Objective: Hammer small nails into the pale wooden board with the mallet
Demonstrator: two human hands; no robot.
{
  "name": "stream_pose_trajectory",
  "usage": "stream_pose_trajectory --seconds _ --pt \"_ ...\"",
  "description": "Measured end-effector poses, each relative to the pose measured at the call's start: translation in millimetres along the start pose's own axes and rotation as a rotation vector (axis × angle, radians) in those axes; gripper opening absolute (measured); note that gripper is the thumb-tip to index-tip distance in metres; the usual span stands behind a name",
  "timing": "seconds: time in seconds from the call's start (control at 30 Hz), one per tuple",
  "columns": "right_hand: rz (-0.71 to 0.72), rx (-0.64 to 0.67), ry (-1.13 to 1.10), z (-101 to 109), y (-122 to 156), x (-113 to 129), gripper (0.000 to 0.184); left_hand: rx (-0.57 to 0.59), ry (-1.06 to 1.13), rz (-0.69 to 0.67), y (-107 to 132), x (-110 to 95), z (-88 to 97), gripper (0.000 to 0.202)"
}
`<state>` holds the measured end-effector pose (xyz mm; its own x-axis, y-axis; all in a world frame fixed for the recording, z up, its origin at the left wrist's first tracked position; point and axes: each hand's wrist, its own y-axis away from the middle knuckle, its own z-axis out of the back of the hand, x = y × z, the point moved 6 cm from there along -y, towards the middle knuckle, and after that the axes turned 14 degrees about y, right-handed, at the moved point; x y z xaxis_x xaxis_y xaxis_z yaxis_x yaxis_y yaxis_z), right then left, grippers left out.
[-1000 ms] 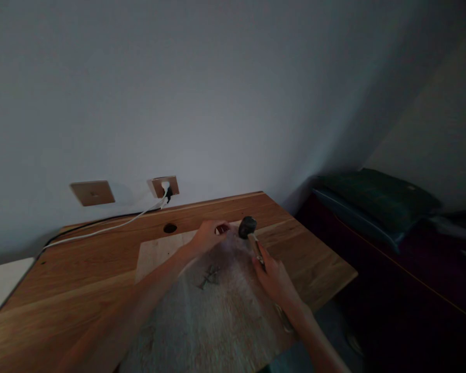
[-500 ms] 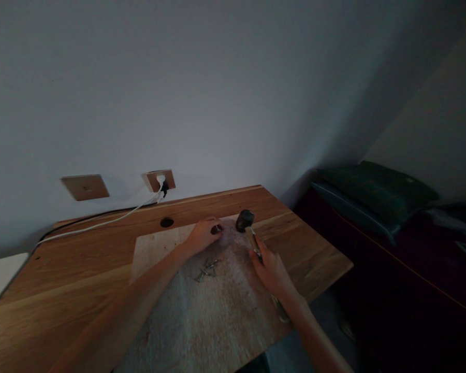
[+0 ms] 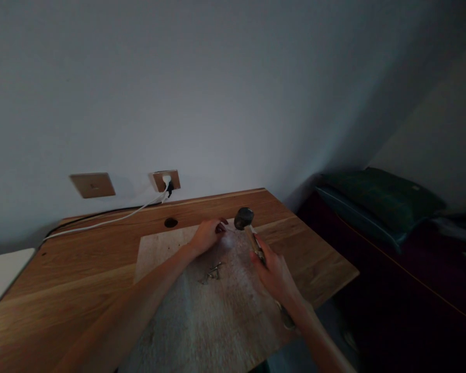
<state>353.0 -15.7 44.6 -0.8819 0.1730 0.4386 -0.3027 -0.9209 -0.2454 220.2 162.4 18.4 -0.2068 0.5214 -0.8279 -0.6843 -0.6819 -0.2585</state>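
Observation:
My left hand (image 3: pixel 206 237) rests at the far part of a pale wooden board (image 3: pixel 194 321), thumb and fingers pinched together. Whatever sits between those fingertips is too small and dim to make out. My right hand (image 3: pixel 275 272) is wrapped round the wooden handle of a mallet (image 3: pixel 244 218). The mallet's dark, thick head hangs just right of my left fingertips, apart from them and seemingly a little above the board. Several loose metal nails (image 3: pixel 213 272) lie in a small pile on the board, nearer to me than my left hand.
The board lies on a wooden desk (image 3: pixel 77 274) against a wall. A cable hole (image 3: pixel 171 223) sits behind the board. White and black cables run from a wall socket (image 3: pixel 166 180) along the back left. Beyond the desk's right edge lies a green pillow (image 3: pixel 388 199).
The view has shifted slightly, so the scene sits a bit further right. Against the board, the mallet head has moved slightly left and up, towards my left fingers. My left hand stays pinched.

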Motion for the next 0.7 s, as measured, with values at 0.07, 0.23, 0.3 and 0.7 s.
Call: stream_pose_trajectory --seconds 0.07,0.23,0.3,0.7 --pt "0.038 0.012 -0.008 0.2 -1.3 8.9 0.053 -0.005 0.004 0.025 -0.3 0.9 0.1 0.026" --pt "0.076 0.013 0.033 -5.8 -1.9 19.4 0.054 0.032 0.023 0.046 2.0 -0.3 -1.9 0.024" --pt "0.081 0.013 0.041 -7.7 -1.3 19.7 0.055 0.034 0.031 0.029 2.6 -1.0 -1.7 0.028" --pt "0.081 0.040 0.056 -9.3 2.9 19.2 0.053 0.000 0.018 -0.013 2.5 2.0 -0.6 0.040"
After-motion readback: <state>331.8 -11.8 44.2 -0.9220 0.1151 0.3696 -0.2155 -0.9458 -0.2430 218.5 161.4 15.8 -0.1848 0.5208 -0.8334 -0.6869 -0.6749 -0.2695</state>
